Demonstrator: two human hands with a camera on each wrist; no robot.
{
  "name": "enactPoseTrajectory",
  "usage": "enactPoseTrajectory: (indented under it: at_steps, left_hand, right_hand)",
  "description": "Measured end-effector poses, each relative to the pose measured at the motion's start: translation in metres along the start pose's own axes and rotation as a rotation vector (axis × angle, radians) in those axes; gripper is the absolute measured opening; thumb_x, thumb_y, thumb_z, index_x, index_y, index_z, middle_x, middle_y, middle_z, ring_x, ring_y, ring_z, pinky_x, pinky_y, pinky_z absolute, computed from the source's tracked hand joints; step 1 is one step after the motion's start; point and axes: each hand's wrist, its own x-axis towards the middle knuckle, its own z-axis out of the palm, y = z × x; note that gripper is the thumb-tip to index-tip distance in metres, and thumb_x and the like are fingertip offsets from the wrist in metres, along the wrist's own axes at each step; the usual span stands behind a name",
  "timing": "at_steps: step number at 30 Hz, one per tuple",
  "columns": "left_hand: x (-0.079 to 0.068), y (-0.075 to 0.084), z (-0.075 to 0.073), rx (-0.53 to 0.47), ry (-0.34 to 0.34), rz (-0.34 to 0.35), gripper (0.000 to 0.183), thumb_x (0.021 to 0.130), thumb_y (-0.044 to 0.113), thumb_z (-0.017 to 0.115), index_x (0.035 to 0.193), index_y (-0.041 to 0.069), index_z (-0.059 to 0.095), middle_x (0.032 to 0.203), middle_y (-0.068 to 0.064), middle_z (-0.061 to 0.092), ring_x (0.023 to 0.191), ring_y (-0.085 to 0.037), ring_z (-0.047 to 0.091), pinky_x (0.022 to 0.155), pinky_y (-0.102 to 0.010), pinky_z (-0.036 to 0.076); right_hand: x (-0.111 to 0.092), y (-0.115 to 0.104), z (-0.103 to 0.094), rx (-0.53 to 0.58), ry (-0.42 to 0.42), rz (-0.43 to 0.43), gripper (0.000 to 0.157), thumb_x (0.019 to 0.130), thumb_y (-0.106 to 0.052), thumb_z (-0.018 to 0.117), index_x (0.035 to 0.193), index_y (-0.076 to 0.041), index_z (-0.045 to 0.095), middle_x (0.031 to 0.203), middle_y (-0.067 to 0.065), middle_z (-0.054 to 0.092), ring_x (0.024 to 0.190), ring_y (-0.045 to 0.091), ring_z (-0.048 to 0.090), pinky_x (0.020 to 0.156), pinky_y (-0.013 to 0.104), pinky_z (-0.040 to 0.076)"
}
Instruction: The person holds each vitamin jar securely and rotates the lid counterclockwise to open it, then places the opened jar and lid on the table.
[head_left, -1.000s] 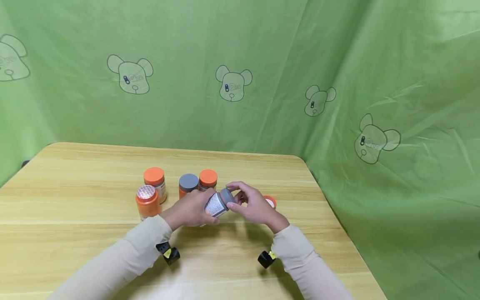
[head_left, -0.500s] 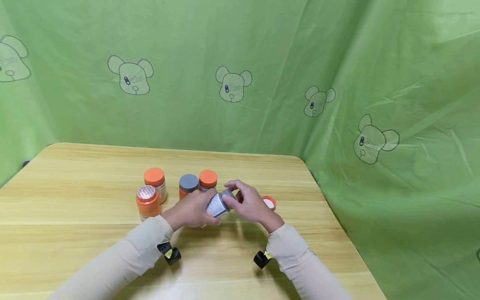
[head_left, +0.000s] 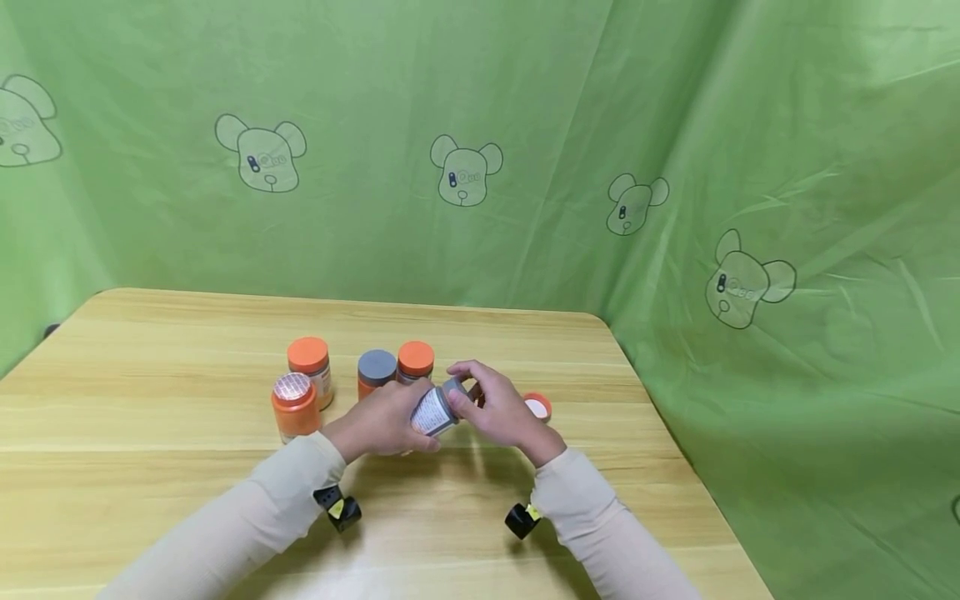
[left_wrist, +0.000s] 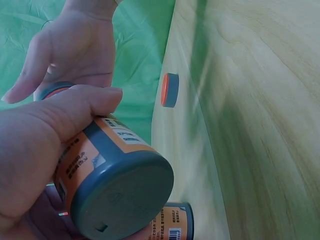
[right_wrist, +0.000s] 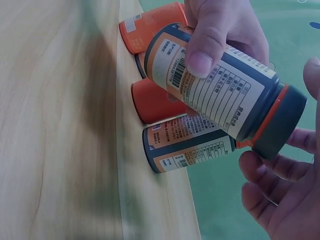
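In the head view, holding a grey-and-orange jar (head_left: pixel 433 414) aslant above the table (head_left: pixel 187 508), with the left hand (head_left: pixel 384 417) wrapped round its body and the grey lid (head_left: pixel 453 388) turned toward the right hand (head_left: pixel 506 410); tilted so, probably, to keep the lid in easy reach while steadying the body. Off to the left, upright, an orange-lidded jar (head_left: pixel 308 357) and, just in front, an orange jar (head_left: pixel 296 414), lidless, with a shiny seal (head_left: pixel 292 384) across the mouth. Nearer the hands, a grey-lidded jar (head_left: pixel 377 367) close beside a second orange-lidded jar (head_left: pixel 416 358), perhaps placed there to leave working room. Beyond the right hand, a loose cap (head_left: pixel 537 407), white inside facing up. On the green cloth (head_left: pixel 547 83), animal-head outlines with lettering too faint to trust. In the left wrist view, the jar's dark base (left_wrist: pixel 125 195) toward the camera, firmly held by the left fingers, with small label print too blurred to read. In the right wrist view, left thumb pressed on the label, between a barcode (right_wrist: pixel 177 72) with uncertain digits and a ruled grid (right_wrist: pixel 220 97) of Chinese characters, apparently nutrition facts; no brand legible. Right fingers (right_wrist: pixel 252 169) half-curled about the lid, thumb seemingly clear of it; cannot tell whether actually gripping.
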Motion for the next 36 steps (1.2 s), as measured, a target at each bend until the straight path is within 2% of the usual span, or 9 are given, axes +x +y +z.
enactPoseTrajectory:
  at_steps: [5, 8, 13, 17, 21, 25, 28, 32, 36]
  left_hand:
    - [-0.0006, 0.0009, -0.0002, -0.003, -0.001, -0.008, 0.067, 0.071, 0.029, 0.087, 0.123, 0.006, 0.053, 0.091, -0.005, 0.063, 0.074, -0.013, 0.06, 0.062, -0.028, 0.051]
    - [-0.0009, 0.0009, -0.0004, 0.0, -0.001, -0.013, 0.067, 0.071, 0.029, 0.087, 0.123, 0.005, 0.053, 0.091, -0.005, 0.063, 0.075, -0.013, 0.06, 0.063, -0.028, 0.051]
    - [-0.0011, -0.0002, -0.0008, 0.011, -0.001, -0.008, 0.067, 0.071, 0.031, 0.087, 0.123, 0.005, 0.052, 0.089, -0.004, 0.063, 0.073, -0.012, 0.06, 0.063, -0.028, 0.051]
    - [-0.0011, -0.0002, -0.0009, 0.013, -0.003, -0.001, 0.068, 0.071, 0.031, 0.087, 0.124, 0.005, 0.052, 0.09, -0.004, 0.063, 0.074, -0.012, 0.06, 0.064, -0.028, 0.051]
    - [-0.0008, 0.0007, -0.0001, 0.016, -0.001, 0.003, 0.067, 0.071, 0.031, 0.087, 0.123, 0.006, 0.053, 0.092, -0.005, 0.063, 0.077, -0.014, 0.06, 0.065, -0.03, 0.051]
    - [-0.0005, 0.0012, 0.0004, 0.029, -0.003, 0.004, 0.066, 0.071, 0.031, 0.087, 0.123, 0.006, 0.053, 0.093, -0.005, 0.063, 0.078, -0.014, 0.06, 0.066, -0.031, 0.051]
    - [-0.0005, 0.0014, -0.0001, 0.033, -0.001, 0.007, 0.067, 0.071, 0.031, 0.087, 0.123, 0.006, 0.053, 0.093, -0.005, 0.063, 0.078, -0.014, 0.06, 0.066, -0.03, 0.051]
    - [-0.0009, 0.0014, -0.0008, 0.024, -0.002, 0.004, 0.067, 0.072, 0.03, 0.087, 0.124, 0.005, 0.052, 0.092, -0.005, 0.064, 0.075, -0.013, 0.06, 0.064, -0.029, 0.051]
    - [-0.0013, 0.0013, -0.0009, 0.024, 0.0, 0.006, 0.067, 0.071, 0.03, 0.087, 0.124, 0.006, 0.053, 0.091, -0.005, 0.063, 0.074, -0.013, 0.06, 0.063, -0.029, 0.051]
  right_hand:
    - [0.0007, -0.0024, 0.0009, 0.014, -0.017, 0.061, 0.035, 0.099, -0.024, 0.056, 0.127, -0.003, 0.053, 0.111, 0.012, 0.061, 0.062, 0.014, 0.055, 0.056, 0.028, 0.048]
    - [0.0004, 0.0003, 0.0008, 0.013, -0.033, 0.055, 0.035, 0.097, -0.019, 0.057, 0.128, -0.004, 0.053, 0.113, 0.011, 0.06, 0.07, 0.015, 0.058, 0.06, 0.029, 0.05]
    - [-0.0006, 0.0039, -0.0011, 0.043, -0.049, -0.008, 0.039, 0.094, -0.015, 0.058, 0.13, -0.002, 0.05, 0.116, 0.014, 0.058, 0.085, 0.02, 0.06, 0.067, 0.033, 0.051]
    - [-0.0011, 0.006, -0.0012, 0.065, -0.049, -0.038, 0.042, 0.096, -0.023, 0.057, 0.131, -0.002, 0.048, 0.117, 0.016, 0.057, 0.087, 0.023, 0.06, 0.068, 0.037, 0.051]
    - [-0.0005, 0.0055, 0.0012, 0.028, -0.03, -0.013, 0.045, 0.1, -0.036, 0.049, 0.13, -0.002, 0.05, 0.114, 0.015, 0.059, 0.079, 0.021, 0.061, 0.063, 0.034, 0.051]
    - [-0.0007, 0.0016, 0.0016, 0.025, -0.042, 0.055, 0.038, 0.101, -0.029, 0.051, 0.129, -0.004, 0.051, 0.11, 0.013, 0.06, 0.069, 0.018, 0.058, 0.06, 0.03, 0.05]
    - [-0.0007, 0.0008, 0.0012, 0.046, -0.061, 0.071, 0.035, 0.1, -0.022, 0.053, 0.13, -0.005, 0.05, 0.109, 0.012, 0.059, 0.073, 0.017, 0.057, 0.063, 0.031, 0.051]
    - [-0.0007, 0.0013, -0.0005, 0.065, -0.076, 0.038, 0.037, 0.098, -0.017, 0.055, 0.132, -0.004, 0.049, 0.11, 0.013, 0.058, 0.082, 0.021, 0.059, 0.069, 0.034, 0.052]
    - [-0.0009, 0.0018, -0.0015, 0.051, -0.067, 0.009, 0.04, 0.096, -0.018, 0.056, 0.132, -0.001, 0.048, 0.112, 0.014, 0.058, 0.083, 0.022, 0.059, 0.068, 0.034, 0.051]
